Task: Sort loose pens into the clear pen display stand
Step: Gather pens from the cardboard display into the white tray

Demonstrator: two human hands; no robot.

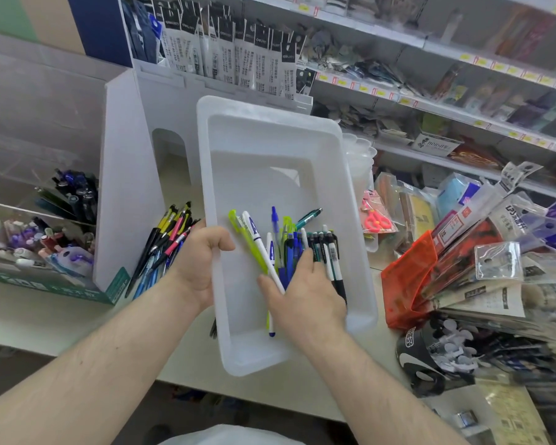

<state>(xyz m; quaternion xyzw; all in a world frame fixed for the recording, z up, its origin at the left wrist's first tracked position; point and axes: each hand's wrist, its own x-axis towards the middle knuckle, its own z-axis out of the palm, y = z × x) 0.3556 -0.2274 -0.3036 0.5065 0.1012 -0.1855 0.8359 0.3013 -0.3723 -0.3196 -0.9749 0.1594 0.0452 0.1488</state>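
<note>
The left hand (203,261) grips the rim of the white tray (270,130), while the right hand (302,293) inside it grasps loose pens (289,248).

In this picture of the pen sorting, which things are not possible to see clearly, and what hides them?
Head view only:
- Pens in the white tray: lower ends hidden under the right hand.
- Left hand: fingers behind the tray's rim, only the thumb shows.
- Pen pile beside the tray: partly covered by the left hand and tray.
- Shelf labels: too blurred to read.
</note>
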